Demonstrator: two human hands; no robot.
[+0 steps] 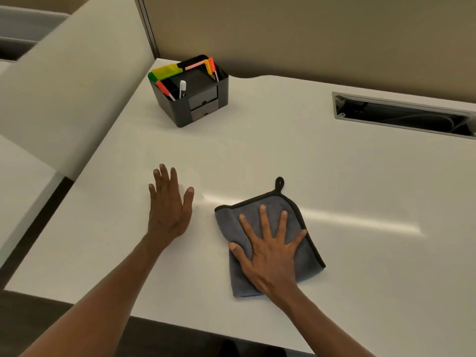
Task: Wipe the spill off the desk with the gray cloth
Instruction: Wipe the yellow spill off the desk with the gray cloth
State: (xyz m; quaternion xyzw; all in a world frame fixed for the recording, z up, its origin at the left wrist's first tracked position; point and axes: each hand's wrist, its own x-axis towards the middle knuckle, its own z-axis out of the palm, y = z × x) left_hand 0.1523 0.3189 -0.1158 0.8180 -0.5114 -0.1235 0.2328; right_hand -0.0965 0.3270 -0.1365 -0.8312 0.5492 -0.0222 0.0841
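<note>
Left hand [168,210] flat on the white desk [347,266], palm down, fingers together, gripping nothing. Beyond its fingertips, well apart, a black organizer [192,94] stuffed with markers. Just right of that hand, the gray cloth [298,222], folded, black-edged, hanging loop pointing away. Right hand [270,253] spread wide, pressed flat on top of it, not clutching. Spill itself impossible to make out.

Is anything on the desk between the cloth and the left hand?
Nothing visible. The right hand lies flat on the cloth, and only bare desk separates it from the left hand. The organizer stands far back, out of the way.
</note>
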